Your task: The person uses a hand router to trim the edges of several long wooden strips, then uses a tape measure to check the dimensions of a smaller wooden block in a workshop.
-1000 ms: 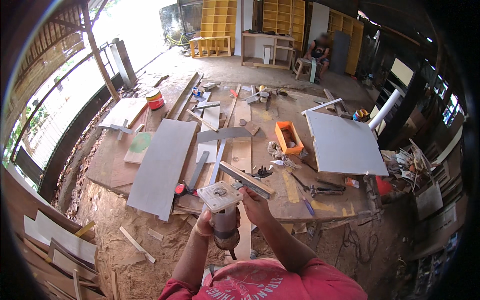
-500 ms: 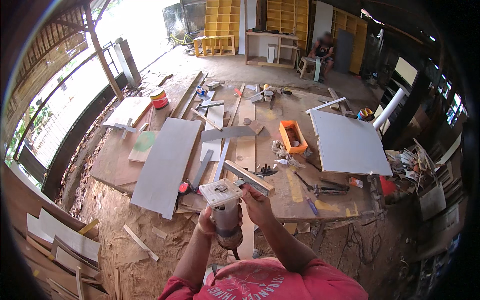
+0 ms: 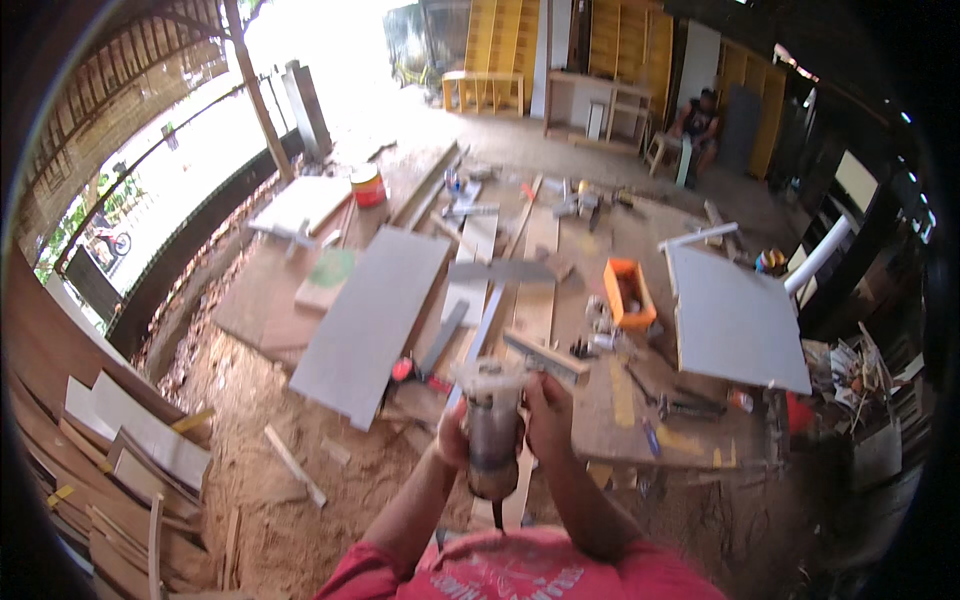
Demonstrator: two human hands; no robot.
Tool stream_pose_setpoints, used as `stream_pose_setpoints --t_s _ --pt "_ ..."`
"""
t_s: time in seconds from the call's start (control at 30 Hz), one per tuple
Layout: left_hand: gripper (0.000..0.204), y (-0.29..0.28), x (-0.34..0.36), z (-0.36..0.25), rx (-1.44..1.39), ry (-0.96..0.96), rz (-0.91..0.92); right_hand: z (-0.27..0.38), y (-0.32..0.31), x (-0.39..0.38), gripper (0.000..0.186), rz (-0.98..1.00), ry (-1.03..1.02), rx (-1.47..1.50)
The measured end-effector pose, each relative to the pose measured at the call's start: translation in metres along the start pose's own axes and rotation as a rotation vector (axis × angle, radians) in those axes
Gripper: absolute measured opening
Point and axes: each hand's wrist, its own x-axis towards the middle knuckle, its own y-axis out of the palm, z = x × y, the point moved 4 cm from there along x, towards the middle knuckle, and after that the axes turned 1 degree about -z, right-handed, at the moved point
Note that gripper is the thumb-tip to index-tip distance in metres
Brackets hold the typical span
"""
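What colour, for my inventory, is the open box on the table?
The open box is orange, showing best in the head view.

Orange box (image 3: 634,319) on table (image 3: 592,415), just left of grey panel (image 3: 740,320). Red can (image 3: 368,190) at far left. Yellow shelves (image 3: 497,45) at back, person (image 3: 696,122) seated nearby.

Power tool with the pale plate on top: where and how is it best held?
Probably grip the power tool around its barrel, below the plate, from the left, as the left hand does. It stands roughly upright; the rounded body suits a wrapping grip, the right hand occupies the right side, and the cord leaves the bottom end.
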Motion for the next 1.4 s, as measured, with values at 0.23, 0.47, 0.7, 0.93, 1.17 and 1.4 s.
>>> stream_pose_setpoints --t_s 0.23,0.47,0.7,0.93,1.17,1.4 --pt "0.099 0.005 0.006 0.0 0.043 0.022 -0.124 0.047 0.016 -0.002 0.034 0.072 0.174 0.06" --pt "0.098 -0.013 -0.012 0.002 0.003 -0.018 -0.226 0.042 0.019 -0.011 0.027 0.09 0.194 0.1" --pt "0.085 -0.017 -0.008 0.016 0.087 -0.058 -0.213 0.021 0.01 0.0 0.028 -0.053 0.018 0.12" --pt "0.076 -0.021 -0.012 0.013 0.027 0.053 -0.134 0.027 0.016 -0.01 0.022 -0.017 0.241 0.17" --pt "0.074 -0.012 -0.007 0.017 0.059 -0.027 -0.021 0.017 0.003 -0.007 0.021 0.044 0.167 0.402" --pt "0.077 -0.009 -0.015 0.013 0.091 -0.003 -0.112 0.008 -0.002 -0.005 0.02 0.043 0.189 0.298"
